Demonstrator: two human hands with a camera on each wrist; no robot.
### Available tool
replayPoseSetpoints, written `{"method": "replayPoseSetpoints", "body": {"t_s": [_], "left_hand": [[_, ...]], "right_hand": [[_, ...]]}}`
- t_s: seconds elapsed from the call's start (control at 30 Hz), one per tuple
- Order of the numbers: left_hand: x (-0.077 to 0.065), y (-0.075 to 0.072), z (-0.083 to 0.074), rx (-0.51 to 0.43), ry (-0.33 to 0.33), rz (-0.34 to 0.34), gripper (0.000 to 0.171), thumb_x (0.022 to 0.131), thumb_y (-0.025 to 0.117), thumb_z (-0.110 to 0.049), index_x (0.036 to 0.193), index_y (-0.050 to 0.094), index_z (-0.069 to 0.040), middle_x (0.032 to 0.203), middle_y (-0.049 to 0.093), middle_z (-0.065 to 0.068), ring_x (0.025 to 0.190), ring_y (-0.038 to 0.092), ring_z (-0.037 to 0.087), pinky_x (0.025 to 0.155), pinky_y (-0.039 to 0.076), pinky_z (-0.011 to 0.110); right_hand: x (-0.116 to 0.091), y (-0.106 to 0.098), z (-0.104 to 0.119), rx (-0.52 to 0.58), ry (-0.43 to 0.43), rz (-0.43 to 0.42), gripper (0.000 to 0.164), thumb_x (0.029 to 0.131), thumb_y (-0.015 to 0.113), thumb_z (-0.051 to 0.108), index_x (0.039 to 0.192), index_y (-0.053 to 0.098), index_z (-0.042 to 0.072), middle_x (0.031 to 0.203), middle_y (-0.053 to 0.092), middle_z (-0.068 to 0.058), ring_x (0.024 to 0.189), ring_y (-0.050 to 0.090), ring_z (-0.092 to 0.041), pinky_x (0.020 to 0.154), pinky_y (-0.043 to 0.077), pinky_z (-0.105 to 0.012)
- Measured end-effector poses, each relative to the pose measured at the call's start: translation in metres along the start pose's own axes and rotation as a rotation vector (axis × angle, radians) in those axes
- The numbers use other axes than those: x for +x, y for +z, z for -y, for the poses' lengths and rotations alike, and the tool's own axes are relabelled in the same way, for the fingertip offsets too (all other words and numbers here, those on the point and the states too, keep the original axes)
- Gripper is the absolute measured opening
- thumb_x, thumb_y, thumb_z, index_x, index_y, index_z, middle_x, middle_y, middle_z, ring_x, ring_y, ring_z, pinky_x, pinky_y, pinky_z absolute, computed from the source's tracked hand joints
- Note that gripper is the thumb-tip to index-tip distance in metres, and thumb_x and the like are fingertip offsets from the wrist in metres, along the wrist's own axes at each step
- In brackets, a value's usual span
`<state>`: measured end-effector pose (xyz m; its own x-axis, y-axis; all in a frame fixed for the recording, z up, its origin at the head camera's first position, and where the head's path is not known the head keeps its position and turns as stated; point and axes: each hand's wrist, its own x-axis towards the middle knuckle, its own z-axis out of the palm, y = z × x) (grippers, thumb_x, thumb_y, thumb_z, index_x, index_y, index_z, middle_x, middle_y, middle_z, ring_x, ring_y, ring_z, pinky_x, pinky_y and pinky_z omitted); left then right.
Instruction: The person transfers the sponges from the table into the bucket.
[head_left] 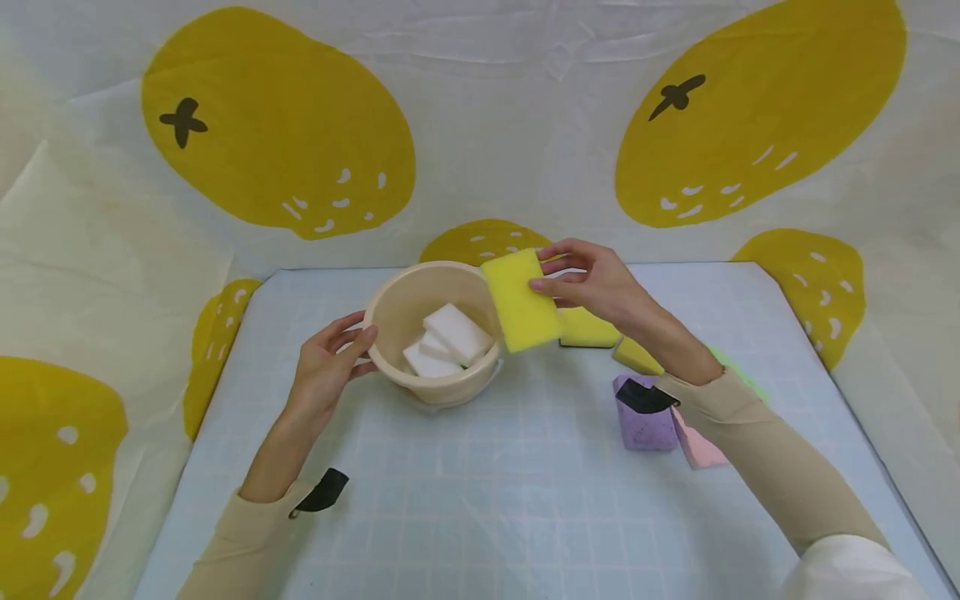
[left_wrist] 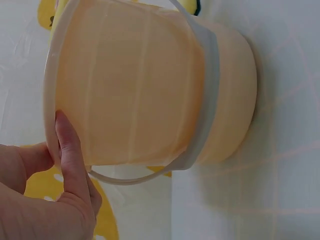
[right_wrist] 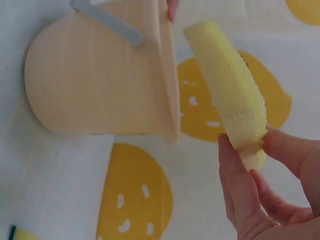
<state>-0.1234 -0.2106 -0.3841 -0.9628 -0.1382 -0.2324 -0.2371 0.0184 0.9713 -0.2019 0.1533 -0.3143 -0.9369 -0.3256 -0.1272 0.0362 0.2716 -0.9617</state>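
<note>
A beige bucket (head_left: 390,304) with a grey handle (left_wrist: 209,85) stands upright on the table. Several white sponges (head_left: 457,333) lie inside it. At the bucket's left rim, my left hand (head_left: 330,367) pinches the edge between thumb and fingers, as the left wrist view shows too. My right hand (head_left: 592,283) holds a yellow sponge (head_left: 521,300) by one end, over the bucket's right rim. In the right wrist view the sponge (right_wrist: 230,90) is seen edge-on, raised above the rim and apart from it.
Right of the bucket lie two more yellow sponges, one (head_left: 588,329) behind the other (head_left: 637,357). A purple sponge (head_left: 647,425), a pink sponge (head_left: 701,442) and a green sponge (head_left: 738,372) are partly under my right forearm. A white cloth with yellow fruit prints (head_left: 510,142) hangs behind the table.
</note>
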Motion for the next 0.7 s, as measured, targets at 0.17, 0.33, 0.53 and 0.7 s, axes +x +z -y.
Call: {"method": "replayPoseSetpoints", "body": {"t_s": [0.17, 0.33, 0.53, 0.7], "left_hand": [[0.000, 0.000, -0.002, 0.052, 0.054, 0.033, 0.057, 0.100, 0.070, -0.028, 0.148, 0.051, -0.003, 0.121, 0.059, 0.015, 0.087, 0.066, 0.010, 0.079, 0.062, 0.025], [0.001, 0.000, -0.004, 0.100, 0.074, 0.046, 0.055, 0.102, 0.067, -0.025, 0.148, 0.050, -0.002, 0.120, 0.057, 0.015, 0.085, 0.068, 0.010, 0.078, 0.063, 0.026], [0.001, 0.001, -0.007, 0.135, 0.073, 0.044, 0.054, 0.102, 0.066, -0.024, 0.149, 0.050, -0.001, 0.118, 0.057, 0.014, 0.081, 0.068, 0.007, 0.077, 0.063, 0.025], [-0.001, 0.001, -0.011, 0.159, 0.067, 0.041, 0.055, 0.102, 0.066, -0.023, 0.150, 0.048, 0.000, 0.121, 0.056, 0.017, 0.081, 0.068, 0.005, 0.076, 0.062, 0.024]], "right_hand": [[0.012, 0.014, 0.006, -0.012, -0.010, 0.043, 0.050, 0.092, 0.081, 0.021, 0.134, 0.059, 0.006, 0.128, 0.063, -0.016, 0.105, 0.070, -0.025, 0.086, 0.063, -0.038], [0.022, 0.029, 0.011, -0.017, -0.013, 0.068, 0.048, 0.091, 0.081, 0.018, 0.133, 0.060, 0.006, 0.126, 0.065, -0.015, 0.107, 0.069, -0.027, 0.085, 0.063, -0.040], [0.036, 0.046, 0.014, -0.039, -0.014, 0.102, 0.049, 0.089, 0.083, 0.017, 0.131, 0.061, 0.004, 0.123, 0.065, -0.016, 0.105, 0.068, -0.029, 0.084, 0.063, -0.042], [0.048, 0.061, 0.012, -0.092, -0.008, 0.149, 0.046, 0.090, 0.082, 0.018, 0.129, 0.062, 0.005, 0.121, 0.065, -0.015, 0.104, 0.067, -0.028, 0.080, 0.064, -0.037]]}}
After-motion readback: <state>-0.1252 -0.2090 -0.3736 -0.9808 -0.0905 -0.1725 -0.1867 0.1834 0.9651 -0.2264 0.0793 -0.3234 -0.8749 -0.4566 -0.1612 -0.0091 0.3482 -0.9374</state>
